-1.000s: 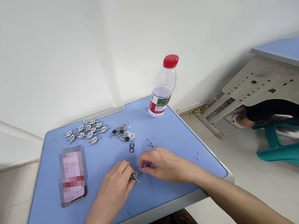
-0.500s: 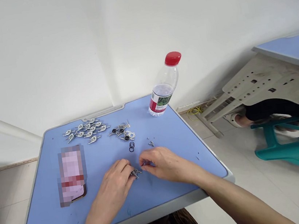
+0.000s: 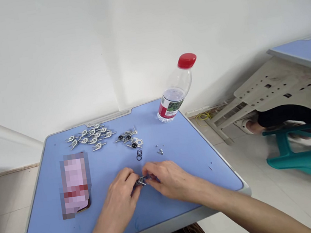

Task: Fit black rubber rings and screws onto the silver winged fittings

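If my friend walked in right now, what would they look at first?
Probably the bright red cap on the clear bottle, at the back right of the blue table. Next, perhaps, near the front middle: the left hand holding a small metal part, with the right hand close beside it. Then the bunch of shiny metal pieces at the back left.

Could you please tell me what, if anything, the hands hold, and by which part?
The left hand holds a metal fitting by its left end; whether the right hand grips anything is unclear.

Bottle label [image 3: 173,106], lettering too small to read
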`<state>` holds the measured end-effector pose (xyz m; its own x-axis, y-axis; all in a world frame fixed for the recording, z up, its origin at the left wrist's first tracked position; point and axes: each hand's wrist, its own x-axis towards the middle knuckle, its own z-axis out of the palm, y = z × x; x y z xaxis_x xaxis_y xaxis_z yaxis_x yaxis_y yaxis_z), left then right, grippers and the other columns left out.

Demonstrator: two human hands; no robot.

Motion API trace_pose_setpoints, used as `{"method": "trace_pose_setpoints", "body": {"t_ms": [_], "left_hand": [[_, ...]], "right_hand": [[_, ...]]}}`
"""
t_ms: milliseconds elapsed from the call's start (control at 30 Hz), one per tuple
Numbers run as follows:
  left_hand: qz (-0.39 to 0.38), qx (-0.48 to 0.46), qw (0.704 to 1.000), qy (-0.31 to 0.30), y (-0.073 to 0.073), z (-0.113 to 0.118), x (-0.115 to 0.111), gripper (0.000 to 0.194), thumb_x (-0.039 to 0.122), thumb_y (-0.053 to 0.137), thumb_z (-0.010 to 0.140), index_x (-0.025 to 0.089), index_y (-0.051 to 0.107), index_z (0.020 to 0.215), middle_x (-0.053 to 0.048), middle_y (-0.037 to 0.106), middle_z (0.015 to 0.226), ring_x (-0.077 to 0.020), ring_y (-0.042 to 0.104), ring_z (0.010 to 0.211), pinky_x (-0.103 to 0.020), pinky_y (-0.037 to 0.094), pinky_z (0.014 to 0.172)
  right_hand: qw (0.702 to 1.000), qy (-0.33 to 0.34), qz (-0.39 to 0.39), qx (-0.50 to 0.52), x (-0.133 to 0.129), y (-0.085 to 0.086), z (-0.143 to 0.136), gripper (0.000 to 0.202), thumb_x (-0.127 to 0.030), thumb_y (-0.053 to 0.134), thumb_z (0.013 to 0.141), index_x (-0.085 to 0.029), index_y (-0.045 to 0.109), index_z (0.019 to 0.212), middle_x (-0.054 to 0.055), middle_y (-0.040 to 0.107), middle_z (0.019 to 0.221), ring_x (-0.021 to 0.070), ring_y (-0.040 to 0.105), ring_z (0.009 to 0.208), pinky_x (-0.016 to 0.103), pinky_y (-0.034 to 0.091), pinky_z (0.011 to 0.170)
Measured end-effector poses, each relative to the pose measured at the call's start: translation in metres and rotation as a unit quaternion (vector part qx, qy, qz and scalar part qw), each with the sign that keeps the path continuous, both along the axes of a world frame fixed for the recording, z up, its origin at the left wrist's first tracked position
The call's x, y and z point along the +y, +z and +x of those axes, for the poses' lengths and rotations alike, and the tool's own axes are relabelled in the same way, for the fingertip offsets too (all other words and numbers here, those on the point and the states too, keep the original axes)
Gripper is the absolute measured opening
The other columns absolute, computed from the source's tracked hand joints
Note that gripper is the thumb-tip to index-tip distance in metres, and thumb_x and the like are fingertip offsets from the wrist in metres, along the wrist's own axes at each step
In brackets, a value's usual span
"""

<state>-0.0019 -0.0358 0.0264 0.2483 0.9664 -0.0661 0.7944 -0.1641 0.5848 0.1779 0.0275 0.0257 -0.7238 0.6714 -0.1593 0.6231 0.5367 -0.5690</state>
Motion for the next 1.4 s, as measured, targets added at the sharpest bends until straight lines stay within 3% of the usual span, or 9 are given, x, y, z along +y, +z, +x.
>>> {"method": "trace_pose_setpoints", "body": {"t_ms": [533,1267,1400], "left_hand": [[0.050,0.056,0.997,0.013,-0.006,0.002,-0.005,0.008,0.015,0.051,0.088,0.020,0.056,0.086,-0.002,0.056,0.093,-0.0187,0.057,0.087,-0.034,0.048,0.074],[0.050,0.077,0.996,-0.013,-0.001,0.002,-0.005,0.010,0.011,0.052,0.086,0.019,0.057,0.082,-0.002,0.058,0.089,-0.0183,0.059,0.081,-0.032,0.051,0.069],[0.032,0.068,0.997,-0.012,-0.003,0.000,-0.005,0.010,0.012,0.050,0.088,0.019,0.057,0.083,-0.003,0.058,0.091,-0.0183,0.059,0.082,-0.032,0.050,0.070]], "right_hand": [[1.000,-0.003,0.028,-0.006,-0.006,-0.005,-0.003,0.006,-0.013,0.052,0.079,-0.017,0.055,0.080,0.000,0.065,0.073,0.0105,0.051,0.056,0.024,0.022,0.050],[1.000,0.011,0.020,-0.013,-0.007,-0.005,-0.003,0.007,-0.011,0.052,0.081,-0.017,0.056,0.082,0.001,0.065,0.076,0.0112,0.054,0.057,0.025,0.025,0.052],[1.000,0.004,-0.017,0.006,-0.005,0.006,-0.001,0.005,-0.014,0.054,0.081,-0.017,0.057,0.083,0.001,0.064,0.076,0.0124,0.055,0.062,0.024,0.031,0.056]]}}
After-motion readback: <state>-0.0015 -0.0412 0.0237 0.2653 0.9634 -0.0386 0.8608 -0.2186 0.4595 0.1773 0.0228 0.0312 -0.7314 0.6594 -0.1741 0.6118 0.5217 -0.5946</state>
